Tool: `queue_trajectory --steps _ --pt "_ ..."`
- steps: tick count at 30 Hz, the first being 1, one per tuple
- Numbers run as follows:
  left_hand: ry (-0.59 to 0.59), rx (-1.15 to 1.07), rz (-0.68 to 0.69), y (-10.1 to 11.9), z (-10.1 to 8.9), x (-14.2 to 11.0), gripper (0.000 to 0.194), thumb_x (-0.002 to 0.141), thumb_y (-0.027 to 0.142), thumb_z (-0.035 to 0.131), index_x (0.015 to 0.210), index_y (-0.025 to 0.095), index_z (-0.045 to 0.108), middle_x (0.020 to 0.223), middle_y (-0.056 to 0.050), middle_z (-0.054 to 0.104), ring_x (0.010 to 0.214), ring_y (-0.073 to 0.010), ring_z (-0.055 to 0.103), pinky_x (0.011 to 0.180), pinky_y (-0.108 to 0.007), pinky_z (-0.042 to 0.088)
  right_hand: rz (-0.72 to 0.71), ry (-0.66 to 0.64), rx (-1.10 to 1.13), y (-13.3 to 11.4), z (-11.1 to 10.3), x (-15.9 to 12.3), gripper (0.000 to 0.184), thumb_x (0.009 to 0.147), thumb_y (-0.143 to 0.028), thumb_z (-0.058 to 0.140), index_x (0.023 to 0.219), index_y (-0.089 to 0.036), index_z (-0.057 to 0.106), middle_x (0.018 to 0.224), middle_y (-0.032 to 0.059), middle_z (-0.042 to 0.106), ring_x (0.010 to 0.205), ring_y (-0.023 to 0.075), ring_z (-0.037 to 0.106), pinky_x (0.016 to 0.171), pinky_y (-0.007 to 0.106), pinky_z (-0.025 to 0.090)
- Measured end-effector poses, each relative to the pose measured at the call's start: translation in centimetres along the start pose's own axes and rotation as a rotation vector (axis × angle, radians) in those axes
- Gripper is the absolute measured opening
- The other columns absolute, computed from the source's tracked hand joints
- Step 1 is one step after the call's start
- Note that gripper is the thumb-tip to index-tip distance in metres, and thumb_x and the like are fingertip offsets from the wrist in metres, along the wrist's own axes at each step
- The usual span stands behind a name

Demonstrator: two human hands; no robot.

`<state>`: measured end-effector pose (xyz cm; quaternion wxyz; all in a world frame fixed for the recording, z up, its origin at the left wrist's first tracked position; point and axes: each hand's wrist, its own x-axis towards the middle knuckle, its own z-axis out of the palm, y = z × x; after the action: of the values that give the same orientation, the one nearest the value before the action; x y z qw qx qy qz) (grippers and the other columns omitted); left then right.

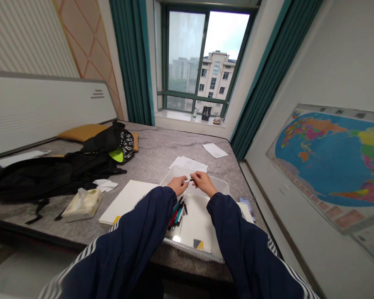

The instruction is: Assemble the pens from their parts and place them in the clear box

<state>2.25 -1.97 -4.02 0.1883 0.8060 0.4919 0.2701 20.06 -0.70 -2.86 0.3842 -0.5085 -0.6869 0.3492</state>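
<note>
Above a translucent plastic bin [224, 187], my left hand [178, 185] pinches the white part of a slim pen [186, 181]. My right hand [203, 182] is closed on the pen's black end, facing the left hand. Whether that black end is a separate cap I cannot tell. Below the hands, several pens [178, 214] in red, teal, black and white lie in a loose bunch. They rest on a white flat box or book [198, 224] with a grey and yellow corner, inside the bin.
Left of the bin lie another white box or book [127, 197], a tissue pack [84, 203] and a black backpack [56, 172]. Paper sheets [188, 163] lie behind the bin, another sheet [215, 150] further back. A world map [324, 162] hangs on the right wall.
</note>
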Motion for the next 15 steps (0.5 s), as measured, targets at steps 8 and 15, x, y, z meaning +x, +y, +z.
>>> queue_trajectory --steps 8,15 --pt "-0.008 0.049 0.019 -0.1 -0.2 0.3 0.033 0.091 0.041 0.045 0.092 0.017 0.067 0.075 -0.004 0.066 0.071 -0.0164 0.057 0.067 -0.025 0.038 -0.042 0.012 -0.052 -1.2 -0.3 -0.3 0.03 0.09 -0.042 0.049 0.076 -0.017 0.058 0.052 -0.0025 0.056 0.043 0.0093 0.051 0.049 0.021 0.041" --pt "0.017 0.078 -0.015 0.3 -0.7 0.5 0.032 0.092 0.04 0.044 0.084 0.017 0.065 0.068 -0.002 0.061 0.065 -0.0148 0.053 0.063 -0.025 0.034 -0.049 0.055 0.073 -0.9 0.0 0.3 0.012 0.075 -0.021 0.054 0.086 -0.021 0.049 0.058 -0.0049 0.059 0.05 0.0114 0.054 0.05 0.021 0.042"
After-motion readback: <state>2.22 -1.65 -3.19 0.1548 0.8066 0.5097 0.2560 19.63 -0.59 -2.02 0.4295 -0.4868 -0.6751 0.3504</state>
